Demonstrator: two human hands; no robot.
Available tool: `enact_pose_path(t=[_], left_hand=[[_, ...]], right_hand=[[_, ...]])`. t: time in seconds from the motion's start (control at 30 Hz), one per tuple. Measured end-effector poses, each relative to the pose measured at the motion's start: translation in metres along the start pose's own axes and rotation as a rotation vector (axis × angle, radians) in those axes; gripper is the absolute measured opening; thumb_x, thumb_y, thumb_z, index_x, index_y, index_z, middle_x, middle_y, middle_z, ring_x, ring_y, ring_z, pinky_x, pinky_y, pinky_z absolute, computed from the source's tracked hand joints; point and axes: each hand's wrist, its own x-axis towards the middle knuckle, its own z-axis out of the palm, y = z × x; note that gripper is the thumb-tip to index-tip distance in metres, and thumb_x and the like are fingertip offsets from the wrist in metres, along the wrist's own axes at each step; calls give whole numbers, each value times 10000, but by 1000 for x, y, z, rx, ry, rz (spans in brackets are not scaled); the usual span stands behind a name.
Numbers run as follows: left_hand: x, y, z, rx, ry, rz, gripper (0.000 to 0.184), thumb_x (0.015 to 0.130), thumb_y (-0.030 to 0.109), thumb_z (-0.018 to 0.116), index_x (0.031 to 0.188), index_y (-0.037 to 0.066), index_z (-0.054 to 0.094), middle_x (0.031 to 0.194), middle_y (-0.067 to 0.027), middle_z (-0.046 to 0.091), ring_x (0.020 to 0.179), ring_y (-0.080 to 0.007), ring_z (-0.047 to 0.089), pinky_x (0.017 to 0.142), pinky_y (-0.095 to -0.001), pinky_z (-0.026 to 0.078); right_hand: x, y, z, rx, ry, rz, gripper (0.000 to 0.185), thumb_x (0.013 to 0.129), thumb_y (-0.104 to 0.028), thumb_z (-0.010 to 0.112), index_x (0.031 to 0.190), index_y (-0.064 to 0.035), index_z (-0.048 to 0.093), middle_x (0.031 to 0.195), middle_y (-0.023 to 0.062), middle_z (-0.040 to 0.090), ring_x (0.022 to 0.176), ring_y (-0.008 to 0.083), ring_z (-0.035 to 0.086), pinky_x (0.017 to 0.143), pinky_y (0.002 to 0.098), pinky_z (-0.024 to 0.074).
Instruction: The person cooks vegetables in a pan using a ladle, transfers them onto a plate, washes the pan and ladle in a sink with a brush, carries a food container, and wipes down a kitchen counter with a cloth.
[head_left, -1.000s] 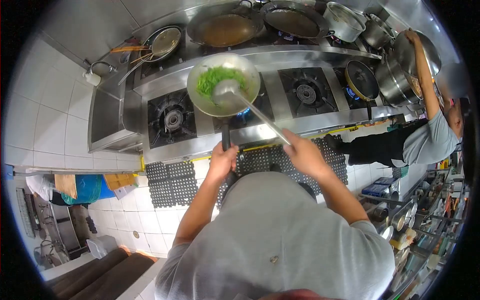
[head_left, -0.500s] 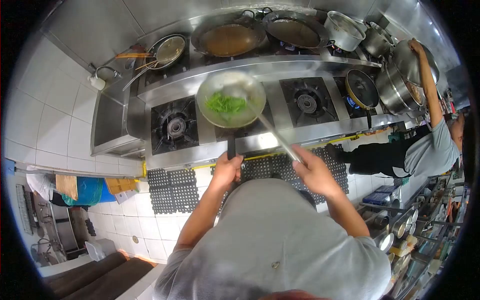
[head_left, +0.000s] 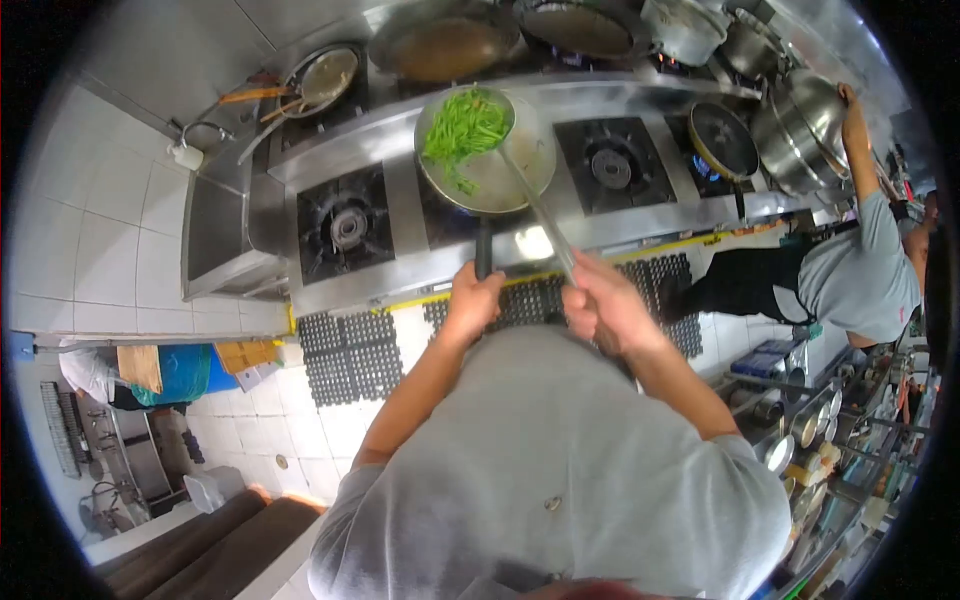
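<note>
My left hand (head_left: 475,302) is wrapped round the black handle of a light-coloured pan (head_left: 530,170) over the front stove. A long metal ladle (head_left: 540,208) is gripped in my right hand (head_left: 607,305), its head over the pan's upper left part. Green leafy vegetables (head_left: 463,130) lie heaped on the ladle's head, and a few strands hang down over the pan. The rest of the pan's inside shows pale, with little in it. Whether the pan rests on its burner I cannot tell.
Bare burners (head_left: 347,227) flank the pan. A black pan (head_left: 722,142) sits over a blue flame to the right. Wide woks (head_left: 443,48) and pots line the back. At the right, another person (head_left: 840,275) holds a large metal lid. A steel sink (head_left: 222,225) is left.
The greens, earlier in the bottom of the pan, are now gathered on the ladle. The pan has shifted slightly right. The other person's lid has moved down over the large pot.
</note>
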Motion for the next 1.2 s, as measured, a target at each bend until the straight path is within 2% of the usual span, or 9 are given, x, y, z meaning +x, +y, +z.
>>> enact_pose_path(t=[0.1, 0.2, 0.23, 0.47, 0.6, 0.63, 0.73, 0.9, 1.2], left_hand=[[-15, -12, -8, -42, -21, -119, 137, 999, 158, 664, 953, 54, 589, 645, -4, 520, 494, -119, 486, 435, -318, 407], [-15, -28, -17, -136, -65, -149, 118, 1007, 143, 671, 982, 58, 593, 680, 10, 518, 505, -115, 473, 444, -312, 407], [-17, -24, -18, -178, -76, -150, 116, 1006, 140, 669, 994, 58, 588, 681, 12, 514, 509, -112, 473, 446, -311, 409], [-5, 13, -26, -197, -76, -66, 135, 986, 140, 662, 1013, 58, 558, 703, -1, 535, 506, -111, 485, 427, -308, 404], [-16, 49, -28, -191, -76, 36, 147, 970, 106, 678, 1026, 51, 553, 692, -5, 541, 483, -110, 495, 418, -295, 400], [-23, 52, -27, -175, -62, 82, 133, 986, 99, 661, 1029, 48, 546, 677, 0, 528, 485, -105, 485, 415, -289, 392], [-49, 44, -27, -116, -55, 133, 126, 989, 96, 646, 1041, 45, 544, 655, -2, 513, 481, -109, 483, 407, -295, 368], [-51, 7, -29, -239, -69, -43, 95, 997, 120, 645, 985, 75, 563, 655, 3, 516, 482, -115, 480, 424, -289, 355], [-9, 21, -23, -252, -51, -51, 127, 983, 130, 667, 1005, 56, 566, 667, 9, 530, 522, -100, 506, 438, -276, 390]], right_hand=[[-2, 8, -12, -601, 142, -137, 647, 1108, -182, 545, 1710, -110, 319, 783, -7, 558, 590, 86, 489, 520, 240, 409], [-1, 17, -57, -1335, 211, -543, 590, 1083, -188, 551, 1643, -61, 414, 1003, 236, 769, 783, 405, 745, 755, 451, 579], [-22, -10, -22, -1398, 286, -253, 588, 1063, -195, 573, 1618, -48, 442, 1207, 324, 704, 1053, 504, 709, 956, 505, 548], [-81, -58, -20, -1663, 121, -480, 571, 1037, -112, 597, 1596, -66, 490, 1134, 313, 720, 982, 456, 741, 887, 486, 565], [-62, -64, -1, -1751, 288, -341, 571, 1032, -107, 614, 1591, -83, 500, 1158, 317, 720, 1026, 486, 706, 897, 522, 549], [-46, -54, -15, -1803, 288, -628, 574, 1023, -106, 634, 1579, -57, 499, 921, 278, 718, 865, 477, 701, 784, 563, 541], [-32, -50, -16, -1723, 296, -782, 595, 1020, -99, 633, 1595, -63, 482, 881, 277, 705, 828, 473, 695, 759, 551, 537], [-71, -71, 5, -1544, 176, -334, 546, 1007, -99, 646, 1543, -46, 558, 892, 286, 718, 832, 460, 725, 789, 523, 554], [-7, -31, -19, -1901, 243, -377, 588, 1026, -161, 633, 1595, -110, 493, 942, 228, 756, 921, 436, 734, 837, 549, 578]])
